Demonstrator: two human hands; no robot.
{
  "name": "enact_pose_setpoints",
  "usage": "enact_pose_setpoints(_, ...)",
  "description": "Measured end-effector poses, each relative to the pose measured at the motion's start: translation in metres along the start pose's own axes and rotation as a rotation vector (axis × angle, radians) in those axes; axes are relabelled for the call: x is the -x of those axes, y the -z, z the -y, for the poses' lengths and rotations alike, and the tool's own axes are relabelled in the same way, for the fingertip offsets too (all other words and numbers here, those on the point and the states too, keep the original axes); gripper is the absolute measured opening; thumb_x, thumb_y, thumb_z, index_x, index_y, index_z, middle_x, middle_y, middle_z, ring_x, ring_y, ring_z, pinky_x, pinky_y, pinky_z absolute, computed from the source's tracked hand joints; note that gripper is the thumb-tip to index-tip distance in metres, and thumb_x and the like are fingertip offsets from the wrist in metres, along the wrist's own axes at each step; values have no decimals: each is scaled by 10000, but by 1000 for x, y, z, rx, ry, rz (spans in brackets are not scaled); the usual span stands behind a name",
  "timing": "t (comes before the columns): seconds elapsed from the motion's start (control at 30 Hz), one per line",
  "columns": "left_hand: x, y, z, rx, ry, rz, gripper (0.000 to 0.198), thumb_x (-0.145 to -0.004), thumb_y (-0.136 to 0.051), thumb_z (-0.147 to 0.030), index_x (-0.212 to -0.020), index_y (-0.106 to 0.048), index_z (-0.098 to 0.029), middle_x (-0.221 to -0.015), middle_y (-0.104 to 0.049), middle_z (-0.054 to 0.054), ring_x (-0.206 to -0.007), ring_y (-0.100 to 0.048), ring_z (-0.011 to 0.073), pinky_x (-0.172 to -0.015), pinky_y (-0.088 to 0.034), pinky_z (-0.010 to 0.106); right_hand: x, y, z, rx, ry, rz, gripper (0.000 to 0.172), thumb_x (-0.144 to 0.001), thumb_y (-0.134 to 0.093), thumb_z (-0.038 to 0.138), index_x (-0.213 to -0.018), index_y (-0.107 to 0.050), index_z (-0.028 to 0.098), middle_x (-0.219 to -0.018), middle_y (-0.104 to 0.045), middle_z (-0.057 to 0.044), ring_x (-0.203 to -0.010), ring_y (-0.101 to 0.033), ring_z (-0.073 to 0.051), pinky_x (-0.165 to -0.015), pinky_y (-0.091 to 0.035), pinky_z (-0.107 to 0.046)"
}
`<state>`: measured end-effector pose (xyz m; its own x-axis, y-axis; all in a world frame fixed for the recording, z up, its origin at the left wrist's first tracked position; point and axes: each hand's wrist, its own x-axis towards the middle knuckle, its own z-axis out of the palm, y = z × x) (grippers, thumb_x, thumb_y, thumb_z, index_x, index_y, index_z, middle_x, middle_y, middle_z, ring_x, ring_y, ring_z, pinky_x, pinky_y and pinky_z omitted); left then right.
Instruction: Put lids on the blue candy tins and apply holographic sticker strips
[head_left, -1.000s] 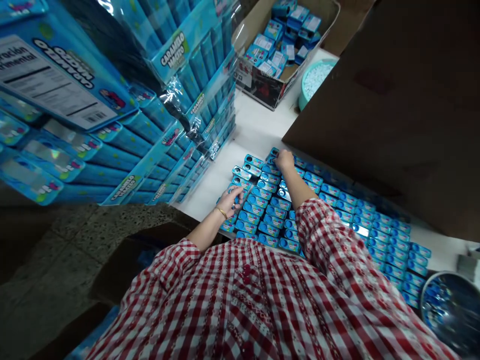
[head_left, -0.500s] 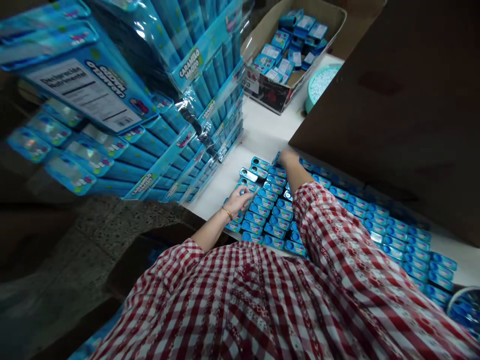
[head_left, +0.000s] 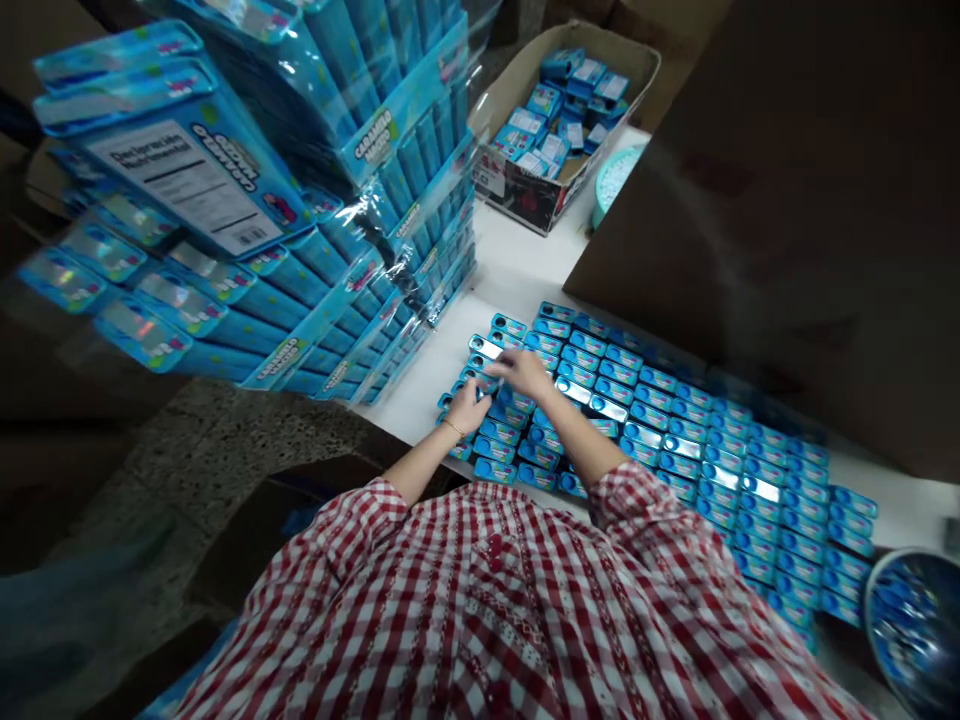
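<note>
Rows of small light-blue candy boxes (head_left: 620, 372) stand packed together on the white table, with printed tops and round spots at one end. Over the near-left part of these rows both hands are close together. My left hand (head_left: 469, 408) is closed in a pinch, with a bit of blue at its fingertips too small to name. Just above and to the right, my right hand (head_left: 527, 373) bends its fingers together beside the left fingertips; what they hold, if anything, is hidden. At the left end, several boxes (head_left: 508, 325) show dark round openings on top.
Clear-wrapped stacks of blue candy packs (head_left: 375, 140) tower at the left. Behind stands an open carton (head_left: 517, 200) of loose blue boxes, with a turquoise bowl (head_left: 600, 200) of white pieces beside it. A brown panel (head_left: 787, 230) borders the right; a bowl (head_left: 874, 600) of blue pieces sits lower right.
My right hand has come back from the far edge of the rows to beside my left hand. My left hand has stayed at the left rows. The view has shifted slightly.
</note>
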<state>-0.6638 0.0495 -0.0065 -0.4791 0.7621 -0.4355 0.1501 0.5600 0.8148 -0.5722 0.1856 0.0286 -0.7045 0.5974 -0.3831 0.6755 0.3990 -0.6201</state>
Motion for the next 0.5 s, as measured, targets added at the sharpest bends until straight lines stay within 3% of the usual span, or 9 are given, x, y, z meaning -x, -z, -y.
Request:
enact_pose_setpoints(0.1, -7, -10, -3, -218, -127, 32, 466, -690, -544, -96, -1155, -522, -129, -1015, -635, 131, -997, -593, 271, -863, -437, 363, 20, -21, 2, -163, -15, 111, 262, -803, -584, 503, -822, -673, 257, -811, -686, 0, -796, -644, -172, -714, -500, -285)
enact_pose_setpoints(0.2, -7, -18, -3, -274, -168, 143, 714, -668, -559, -92, -1356, -372, -110, -1122, -622, 164, -1058, -577, 301, -900, -429, 404, 26, -27, -10, -426, -96, 201, 208, -764, -627, 450, -733, -652, 245, -704, -659, 19, -689, -628, -153, -667, -503, -289)
enact_pose_setpoints(0.3, -8, -21, -3, -191, -195, 214, 824, -631, -614, -112, -1398, -315, -105, -1175, -599, 167, -1061, -573, 294, -893, -437, 398, 28, -28, -17, -586, -113, 277, 125, -707, -677, 373, -717, -641, 254, -679, -642, 41, -606, -603, -135, -622, -510, -288)
enact_pose_setpoints(0.4, -10, -17, -3, 29, -150, 240, 849, -572, -691, -121, -1359, -371, -124, -1017, -640, 98, -920, -604, 219, -813, -466, 324, 17, -19, -21, -512, -105, 271, 67, -687, -686, 288, -740, -655, 261, -646, -635, 45, -545, -582, -125, -589, -512, -283)
enact_pose_setpoints(0.5, -11, -4, -5, 410, 66, 276, 739, -616, -694, -166, -1301, -415, -158, -690, -567, -35, -579, -524, 93, -535, -418, 197, -13, 11, -35, -248, -61, -4, 67, -690, -659, 179, -734, -664, 229, -687, -661, 30, -603, -612, -133, -627, -509, -261)
